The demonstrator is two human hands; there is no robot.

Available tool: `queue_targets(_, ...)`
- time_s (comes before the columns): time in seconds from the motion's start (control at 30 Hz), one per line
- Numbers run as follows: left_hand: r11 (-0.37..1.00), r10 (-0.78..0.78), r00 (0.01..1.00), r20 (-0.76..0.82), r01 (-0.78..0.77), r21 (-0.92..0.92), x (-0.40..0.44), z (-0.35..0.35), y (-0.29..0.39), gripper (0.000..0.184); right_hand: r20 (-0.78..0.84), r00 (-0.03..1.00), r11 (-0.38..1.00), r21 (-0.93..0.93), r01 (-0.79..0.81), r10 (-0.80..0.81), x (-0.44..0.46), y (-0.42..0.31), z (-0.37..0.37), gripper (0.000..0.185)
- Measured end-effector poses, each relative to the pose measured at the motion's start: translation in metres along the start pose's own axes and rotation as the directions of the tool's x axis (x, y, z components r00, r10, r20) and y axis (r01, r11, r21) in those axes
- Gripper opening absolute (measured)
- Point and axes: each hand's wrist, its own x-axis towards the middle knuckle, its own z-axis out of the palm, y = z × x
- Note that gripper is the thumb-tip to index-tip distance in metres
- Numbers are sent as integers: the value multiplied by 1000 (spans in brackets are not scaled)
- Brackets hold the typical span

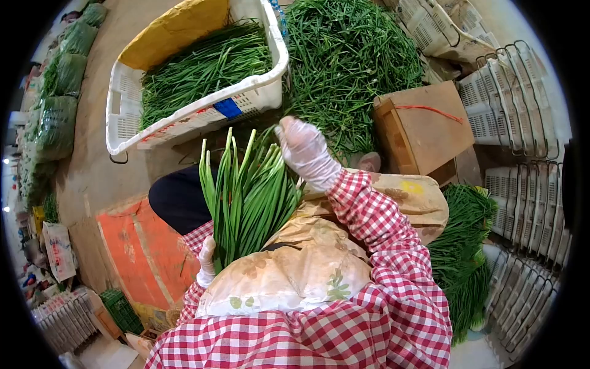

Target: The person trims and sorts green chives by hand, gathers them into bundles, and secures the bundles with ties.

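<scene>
Beyond the green stalks (249,197), a white basket (279,58).

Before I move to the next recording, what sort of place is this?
Probably a vegetable sorting or packing area, perhaps in a warehouse or market. A big heap of loose greens lies beside a white crate filled with green stalks, and more pale crates are stacked at the right.
</scene>
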Motion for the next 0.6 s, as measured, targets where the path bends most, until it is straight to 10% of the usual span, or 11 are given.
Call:
queue_targets(0.13, 999, 33, 989, 143, -34, 4, 2, -12, 0, 65, -151, 988, 979, -202, -38, 7, 11, 71, 0, 5)
queue_targets(0.2, 996, 84, 993, 83, -80, -50, 1, -14, -3, 66, 99, 887, 812, -457, -362, 451, 14, 101, -14, 14)
queue_targets(0.3, 985, 150, 982, 116, -139, -102, 4, -20, -2, 67, -15, 876, 876, -21, -483, 482, -5, 107, -31, 23)
queue_targets(0.4, 981, 175, 960, 219, -151, -123, 9, -24, -2, 69, 709, 489, 216, 445, -869, 508, -5, 10, -95, 38)
queue_targets(0.47, 980, 193, 963, 189, -180, -86, 10, -18, -3, 73, 735, 501, 133, 500, -856, 456, -32, -22, -76, 54)
queue_targets(0.6, 986, 166, 984, 70, -167, 5, 8, -4, -3, 77, 480, 732, 415, 611, -675, 483, -57, -38, -47, 89)
